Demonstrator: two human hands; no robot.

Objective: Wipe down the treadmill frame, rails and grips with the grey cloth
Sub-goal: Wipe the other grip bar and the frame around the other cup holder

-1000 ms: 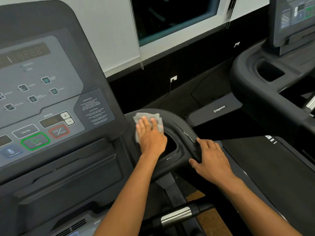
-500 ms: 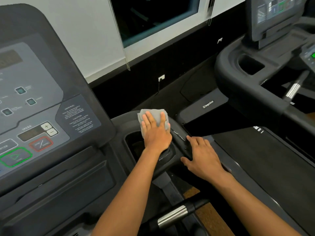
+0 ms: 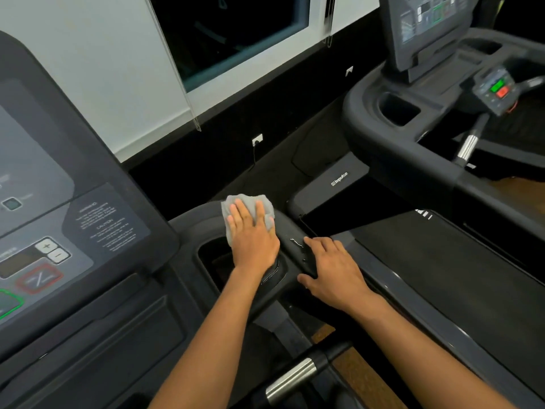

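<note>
The left hand [image 3: 253,240] lies flat, fingers straight, pressing the grey cloth [image 3: 246,201] onto the far corner of the treadmill's tray rim [image 3: 194,222]. Over the last 1 second the cloth has slid from the rim's inner side, next to the console [image 3: 59,231], round toward 3 o'clock. It now covers the corner, with the cup well [image 3: 212,261] at 7 o'clock from it. The right hand [image 3: 333,268] has stayed put, relaxed and spread on the rim's outer side, gripping nothing.

Wet streaks [image 3: 296,243] glint on the rim at 4 o'clock from the cloth, just beside the right fingertips. The stroke seems to be heading there, so the right hand probably has to lift. The silver-banded grip [image 3: 290,379] at 6 o'clock and the side rails look untouched.
</note>
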